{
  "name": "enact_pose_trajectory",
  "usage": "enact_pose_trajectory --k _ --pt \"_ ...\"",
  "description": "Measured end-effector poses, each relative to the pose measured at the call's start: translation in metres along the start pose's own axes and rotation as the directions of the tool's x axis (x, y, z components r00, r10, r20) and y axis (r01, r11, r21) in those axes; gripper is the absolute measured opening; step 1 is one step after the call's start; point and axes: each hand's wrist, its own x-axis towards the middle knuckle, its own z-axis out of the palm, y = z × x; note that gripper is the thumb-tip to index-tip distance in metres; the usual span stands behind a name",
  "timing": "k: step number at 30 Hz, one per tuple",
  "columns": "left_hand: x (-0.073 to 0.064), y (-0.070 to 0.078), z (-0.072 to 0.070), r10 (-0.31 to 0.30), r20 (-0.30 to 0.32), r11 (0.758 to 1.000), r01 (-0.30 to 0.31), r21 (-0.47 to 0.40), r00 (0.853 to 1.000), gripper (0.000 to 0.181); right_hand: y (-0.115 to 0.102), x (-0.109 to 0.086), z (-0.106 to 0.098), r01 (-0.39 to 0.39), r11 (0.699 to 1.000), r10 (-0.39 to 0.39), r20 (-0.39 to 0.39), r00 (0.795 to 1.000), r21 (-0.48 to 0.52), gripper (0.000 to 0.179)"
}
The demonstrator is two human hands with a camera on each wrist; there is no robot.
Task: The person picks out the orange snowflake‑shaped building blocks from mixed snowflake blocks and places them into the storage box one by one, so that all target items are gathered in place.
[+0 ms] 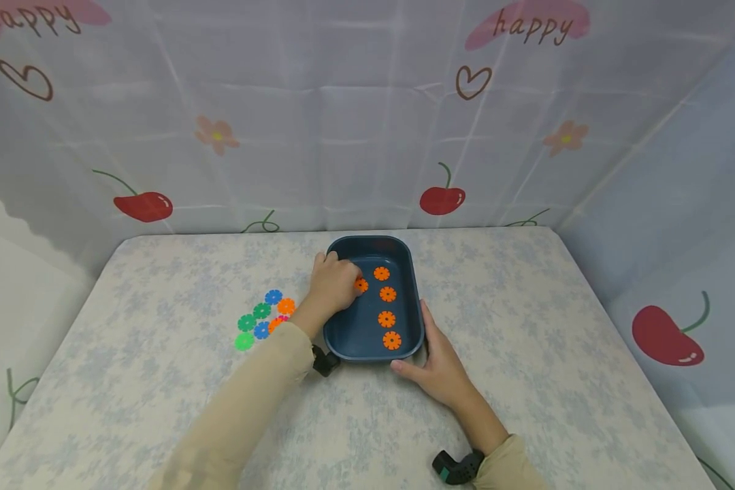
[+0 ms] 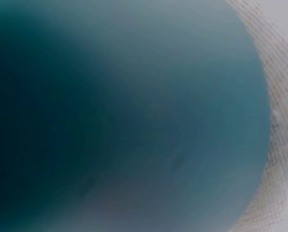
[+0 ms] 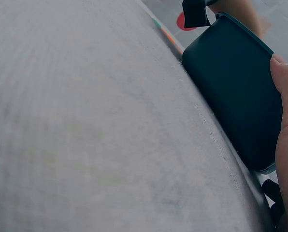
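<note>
A dark blue rectangular tray [image 1: 354,335] lies on the table with its long sides running away from me. Over its left rim reaches my left hand [image 1: 333,282], fingertips down inside, pinching an orange notched disc [image 1: 361,285]. Its thumb and fingertips are partly hidden. Beside that disc, several more orange discs [image 1: 387,319] form a rough column along the tray's right half. My right hand [image 1: 441,367] holds the near right corner, fingers along the side and thumb at the near edge; the right wrist view shows the thumb [image 3: 281,72] at the tray's rim. The left wrist view is a blue-green blur.
Left of the tray, partly behind my left forearm, lies a loose group of notched discs: green [image 1: 247,322], blue [image 1: 273,297], orange [image 1: 286,306] and a bit of pink. The pale patterned table [image 1: 527,327] ends at a hanging printed cloth [image 1: 343,136].
</note>
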Motion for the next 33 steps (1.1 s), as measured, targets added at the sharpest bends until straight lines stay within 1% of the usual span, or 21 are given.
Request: enact_pose_trajectory --k 3,6,9,11,13,15,17,19,21,23,25,27,29,31,33 --pt "0.0 -0.001 0.001 0.005 -0.008 1.0 -0.005 -0.013 1.0 0.03 0.008 0.001 0.001 0.004 1.0 -0.004 -0.001 1.0 0.002 0.118" --pt "-0.001 -0.003 0.003 0.014 -0.03 0.999 -0.015 -0.039 0.999 0.032 0.011 0.001 0.001 0.017 1.0 -0.017 0.004 1.0 0.012 0.117" --pt "-0.002 -0.006 0.003 0.028 -0.068 0.993 -0.036 -0.111 0.997 0.032 0.012 0.002 0.001 0.023 1.0 -0.024 0.007 1.0 0.014 0.117" --pt "-0.005 -0.008 0.0 0.042 -0.107 0.982 -0.061 -0.178 0.993 0.031 0.011 0.002 0.001 0.024 1.0 -0.024 0.006 1.0 0.012 0.117" --pt "-0.009 -0.01 -0.005 0.044 -0.155 0.965 -0.082 -0.249 0.987 0.032 0.011 0.002 0.001 0.024 1.0 -0.024 0.006 1.0 0.004 0.117" --pt "-0.016 -0.015 -0.011 0.018 -0.206 0.947 -0.082 -0.31 0.978 0.032 0.011 0.002 0.001 0.022 1.0 -0.022 0.006 1.0 0.001 0.118" --pt "-0.025 -0.021 -0.017 -0.032 -0.259 0.925 -0.069 -0.374 0.965 0.032 0.011 0.002 0.001 0.023 1.0 -0.023 0.005 1.0 -0.004 0.118" --pt "-0.036 -0.029 -0.021 -0.093 -0.294 0.899 -0.047 -0.436 0.951 0.032 0.01 0.001 0.0 0.018 1.0 -0.018 0.005 1.0 -0.004 0.118" --pt "-0.049 -0.04 -0.024 -0.144 -0.305 0.872 -0.025 -0.488 0.941 0.032 0.009 0.001 -0.001 0.016 1.0 -0.016 0.003 1.0 -0.007 0.118" --pt "-0.062 -0.052 -0.025 -0.176 -0.292 0.861 0.004 -0.508 0.94 0.033 0.009 0.001 -0.001 0.008 1.0 -0.008 0.003 1.0 -0.013 0.118" --pt "-0.074 -0.066 -0.023 -0.198 -0.259 0.86 0.04 -0.509 0.945 0.034 0.009 0.001 -0.001 0.004 1.0 -0.004 0.002 1.0 -0.005 0.118" --pt "-0.087 -0.078 -0.02 -0.209 -0.204 0.867 0.085 -0.49 0.956 0.036 0.009 0.001 0.0 0.003 1.0 -0.003 -0.003 1.0 -0.002 0.118" --pt "-0.098 -0.09 -0.014 -0.209 -0.151 0.876 0.116 -0.468 0.966 0.037 0.009 0.002 0.0 0.007 1.0 -0.007 -0.005 1.0 0.004 0.119" --pt "-0.109 -0.099 -0.008 -0.207 -0.111 0.885 0.138 -0.444 0.972 0.036 0.01 0.002 0.001 0.009 1.0 -0.009 -0.008 1.0 0.007 0.119" --pt "-0.121 -0.105 -0.002 -0.2 -0.088 0.892 0.144 -0.428 0.976 0.035 0.01 0.002 0.001 0.011 1.0 -0.011 -0.009 1.0 0.005 0.119"
